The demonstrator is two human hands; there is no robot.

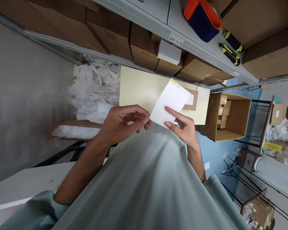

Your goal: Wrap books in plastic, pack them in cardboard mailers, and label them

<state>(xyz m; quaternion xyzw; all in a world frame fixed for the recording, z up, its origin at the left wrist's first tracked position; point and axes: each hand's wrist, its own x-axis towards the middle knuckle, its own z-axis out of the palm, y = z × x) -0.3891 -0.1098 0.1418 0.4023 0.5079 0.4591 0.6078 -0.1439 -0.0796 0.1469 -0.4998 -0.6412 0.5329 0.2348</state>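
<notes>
My right hand (183,126) holds a white sheet of paper or label backing (171,100) by its lower edge, fingers on its face; the sheet has a small orange mark at its top corner. My left hand (124,123) is curled beside the sheet's left lower corner, fingertips pinched together close to it; whether they grip the sheet I cannot tell. Under both hands lies a pale yellow board (141,88) with a small brown cardboard piece (193,100) on it. My grey-green shirt fills the bottom of the view.
A heap of clear plastic bags (94,89) lies left of the board. An open cardboard box (230,116) holding smaller boxes stands to the right. Metal shelving (158,28) carries brown cartons, a small white box (169,51), a tape dispenser (203,17) and screwdrivers (230,48).
</notes>
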